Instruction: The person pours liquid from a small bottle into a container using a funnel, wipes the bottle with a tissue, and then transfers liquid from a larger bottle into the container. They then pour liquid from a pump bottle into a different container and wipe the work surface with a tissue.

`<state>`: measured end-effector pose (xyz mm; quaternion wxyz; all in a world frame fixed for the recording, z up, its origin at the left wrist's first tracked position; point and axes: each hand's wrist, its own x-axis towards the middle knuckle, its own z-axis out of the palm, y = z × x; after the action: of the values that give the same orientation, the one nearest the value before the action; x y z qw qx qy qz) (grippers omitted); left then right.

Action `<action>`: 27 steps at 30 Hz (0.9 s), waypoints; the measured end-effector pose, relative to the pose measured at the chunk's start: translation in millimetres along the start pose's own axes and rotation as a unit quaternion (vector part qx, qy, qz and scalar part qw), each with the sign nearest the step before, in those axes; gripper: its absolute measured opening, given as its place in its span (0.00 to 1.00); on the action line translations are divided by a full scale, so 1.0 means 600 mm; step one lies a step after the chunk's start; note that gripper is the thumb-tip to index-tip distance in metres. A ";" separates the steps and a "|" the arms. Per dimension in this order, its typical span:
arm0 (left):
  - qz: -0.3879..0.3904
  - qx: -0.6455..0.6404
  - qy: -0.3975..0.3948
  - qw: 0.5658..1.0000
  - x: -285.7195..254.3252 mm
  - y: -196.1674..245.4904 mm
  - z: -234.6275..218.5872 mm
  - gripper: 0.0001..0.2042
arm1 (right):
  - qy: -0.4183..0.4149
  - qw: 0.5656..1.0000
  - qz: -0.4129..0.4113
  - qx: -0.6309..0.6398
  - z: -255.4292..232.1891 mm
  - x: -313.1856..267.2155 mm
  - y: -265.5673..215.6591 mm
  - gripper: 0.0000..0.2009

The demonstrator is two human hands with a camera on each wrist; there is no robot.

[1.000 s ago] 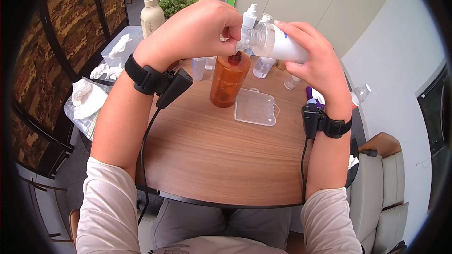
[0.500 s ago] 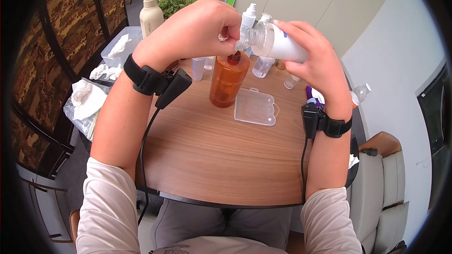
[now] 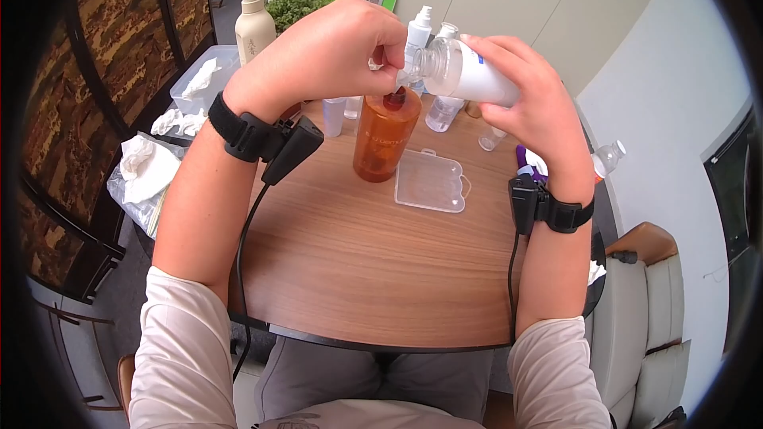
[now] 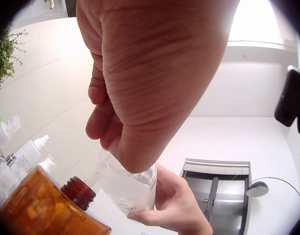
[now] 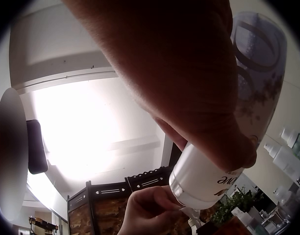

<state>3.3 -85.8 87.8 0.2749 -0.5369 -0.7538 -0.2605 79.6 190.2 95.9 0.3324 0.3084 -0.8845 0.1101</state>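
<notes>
My right hand (image 3: 531, 91) grips a clear bottle with a white label (image 3: 481, 78), tilted so its mouth points left and down. Thumb and finger of my left hand (image 3: 338, 52) pinch a small clear piece (image 3: 405, 78) at that mouth, just above the open neck of an upright orange bottle (image 3: 384, 139). In the left wrist view the dark red neck (image 4: 79, 193) stands uncapped beside the tilted bottle (image 4: 128, 188). The right wrist view shows the left hand (image 5: 147, 210) under the bottle's white end (image 5: 201, 178). Fingers hide most of the clear piece.
A clear plastic case (image 3: 430, 183) lies on the wooden table (image 3: 381, 270) right of the orange bottle. Behind stand a beige pump bottle (image 3: 255, 28), a plant (image 3: 298, 6), a white spray bottle (image 3: 420, 29) and small clear containers. Crumpled tissues (image 3: 147, 167) lie at left.
</notes>
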 end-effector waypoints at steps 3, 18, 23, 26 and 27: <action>0.004 -0.002 0.000 1.000 0.000 0.001 -0.001 0.05 | 0.000 1.000 0.000 -0.001 0.000 0.000 0.000 0.33; 0.006 -0.007 0.001 1.000 0.000 -0.002 0.001 0.05 | -0.001 1.000 -0.005 -0.004 0.001 0.000 0.002 0.33; -0.001 -0.006 -0.006 1.000 0.000 0.000 0.000 0.05 | -0.004 1.000 -0.003 -0.001 0.001 -0.001 0.002 0.33; -0.004 -0.010 -0.008 1.000 0.000 0.001 0.000 0.06 | -0.005 1.000 -0.003 -0.004 0.003 -0.001 0.004 0.33; -0.005 -0.009 -0.008 1.000 0.000 0.001 0.000 0.06 | -0.006 1.000 -0.004 -0.005 0.003 -0.001 0.004 0.34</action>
<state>3.6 -85.6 87.8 0.2631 -0.5379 -0.7562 -0.2639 77.3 191.6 94.1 0.3292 0.3109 -0.8856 0.1030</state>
